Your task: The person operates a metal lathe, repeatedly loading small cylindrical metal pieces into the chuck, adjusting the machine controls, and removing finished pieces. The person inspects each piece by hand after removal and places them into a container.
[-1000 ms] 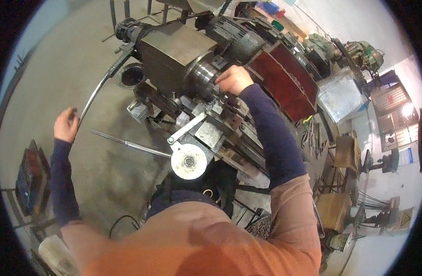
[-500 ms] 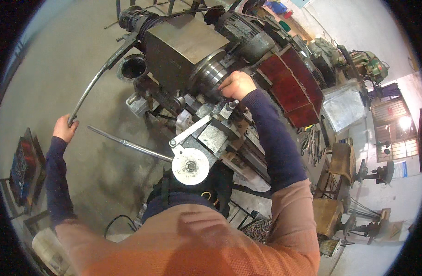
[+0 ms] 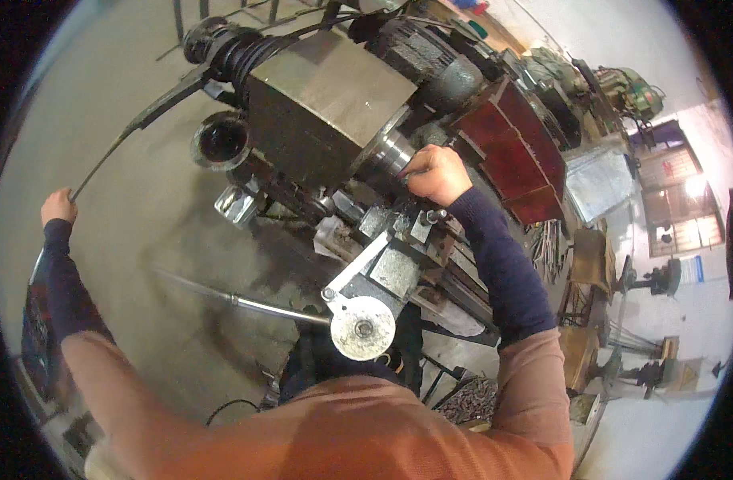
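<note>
At the far left my left hand (image 3: pixel 58 206) is closed round the end of a long metal lever (image 3: pixel 114 144), which reaches out from the back end of a lathe-like machine. My right hand (image 3: pixel 440 176) is at the front of the machine's round steel chuck (image 3: pixel 388 154), its fingers pinched together by the chuck face. Whatever those fingers hold is hidden behind the hand. Just below it stands a tool post (image 3: pixel 425 226) with a bolt on top. Nearer to me are a white flat handle (image 3: pixel 357 266) and a round pale dial (image 3: pixel 364 328).
The metal headstock box (image 3: pixel 334 80) stands behind the chuck, with a motor (image 3: pixel 430 64) beyond. A dark red panelled box (image 3: pixel 514 152) is at right. A shiny rod (image 3: pixel 258 304) sticks out leftward over the floor. Metal pieces (image 3: pixel 472 400) lie heaped at lower right.
My left hand has swung the lever outward to the left and slightly up. My right hand stays at the chuck with its fingers pinched. The whole view has shifted a little.
</note>
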The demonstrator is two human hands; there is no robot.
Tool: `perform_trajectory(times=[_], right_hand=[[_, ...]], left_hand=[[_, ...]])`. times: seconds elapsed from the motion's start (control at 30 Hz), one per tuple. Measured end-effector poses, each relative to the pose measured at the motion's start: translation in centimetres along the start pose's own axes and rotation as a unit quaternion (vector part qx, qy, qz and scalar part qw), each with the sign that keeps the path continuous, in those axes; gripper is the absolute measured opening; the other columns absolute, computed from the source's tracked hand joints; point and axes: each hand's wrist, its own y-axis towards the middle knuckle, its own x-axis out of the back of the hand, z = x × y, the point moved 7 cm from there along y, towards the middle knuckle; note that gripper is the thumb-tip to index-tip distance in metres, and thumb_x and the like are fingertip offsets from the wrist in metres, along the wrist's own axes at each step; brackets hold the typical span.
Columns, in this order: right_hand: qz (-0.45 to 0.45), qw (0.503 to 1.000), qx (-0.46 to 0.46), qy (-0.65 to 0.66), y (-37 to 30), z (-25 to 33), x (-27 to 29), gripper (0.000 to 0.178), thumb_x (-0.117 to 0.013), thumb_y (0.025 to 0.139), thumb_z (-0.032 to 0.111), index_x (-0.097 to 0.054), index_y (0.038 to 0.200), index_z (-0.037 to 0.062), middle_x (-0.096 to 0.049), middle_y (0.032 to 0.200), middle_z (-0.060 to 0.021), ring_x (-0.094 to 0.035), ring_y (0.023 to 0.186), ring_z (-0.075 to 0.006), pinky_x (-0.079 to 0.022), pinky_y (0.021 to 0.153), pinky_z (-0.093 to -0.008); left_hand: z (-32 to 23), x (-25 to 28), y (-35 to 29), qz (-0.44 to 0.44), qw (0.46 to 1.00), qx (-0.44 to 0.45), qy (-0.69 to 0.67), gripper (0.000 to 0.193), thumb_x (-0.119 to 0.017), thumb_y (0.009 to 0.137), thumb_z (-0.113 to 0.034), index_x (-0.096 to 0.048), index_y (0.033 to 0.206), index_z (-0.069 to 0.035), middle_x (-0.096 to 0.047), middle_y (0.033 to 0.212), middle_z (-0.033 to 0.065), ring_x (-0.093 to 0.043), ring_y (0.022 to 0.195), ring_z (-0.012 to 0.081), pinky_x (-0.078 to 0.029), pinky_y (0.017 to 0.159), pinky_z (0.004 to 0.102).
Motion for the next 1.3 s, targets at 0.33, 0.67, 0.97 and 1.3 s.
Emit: perform_trajectory(times=[0.33, 0.67, 0.97, 1.3], right_hand=[[0.025, 0.998, -0.05, -0.011, 0.4, 0.0, 0.0, 0.026, -0.058, 0.054, 0.02, -0.07, 0.073, 0.0074, -0.064, 0.073, -0.014, -0.061, 0.068, -0.0289, -0.048, 0.063, -0.036], [-0.232, 0.967, 0.099, 0.027, -10.2, 1.1, 8.0, 0.029, -0.062, 0.057, 0.016, -0.065, 0.084, 0.0069, -0.063, 0.087, -0.0113, -0.054, 0.087, -0.0301, -0.045, 0.078, -0.0387], [-0.273, 0.922, -0.271, 0.043, -37.4, -11.7, 9.1, 0.033, -0.054, 0.056, 0.008, -0.067, 0.085, 0.0015, -0.063, 0.083, -0.0133, -0.06, 0.085, -0.0254, -0.045, 0.08, -0.0321], [-0.08, 0.647, -0.74, -0.168, -70.3, -28.1, 6.0, 0.055, -0.063, 0.067, 0.017, -0.053, 0.12, 0.0111, -0.057, 0.112, -0.0177, -0.054, 0.105, -0.0312, -0.044, 0.087, -0.0369]], left_hand=[[0.0, -2.5, 3.1, 0.099, 0.979, 0.149, -0.101, 0.041, -0.056, 0.075, -0.016, -0.055, 0.116, -0.017, -0.057, 0.116, 0.0079, -0.054, 0.108, 0.0249, -0.043, 0.089, 0.0366], [-35.4, -8.9, -6.1, 0.24, 0.904, -0.195, -0.296, 0.048, -0.069, 0.066, -0.034, -0.059, 0.095, 0.003, -0.062, 0.092, 0.021, -0.06, 0.086, 0.0335, -0.047, 0.076, 0.0414], [-39.0, -5.8, -7.6, 0.142, 0.923, -0.356, 0.04, 0.022, -0.05, 0.082, -0.024, -0.057, 0.101, -0.02, -0.064, 0.092, 0.0088, -0.063, 0.087, 0.0269, -0.048, 0.068, 0.0396], [-24.7, -1.6, -10.2, 0.217, 0.92, -0.244, -0.218, 0.038, -0.062, 0.074, -0.021, -0.058, 0.109, -0.006, -0.065, 0.083, 0.0155, -0.064, 0.074, 0.0266, -0.051, 0.068, 0.0369]])
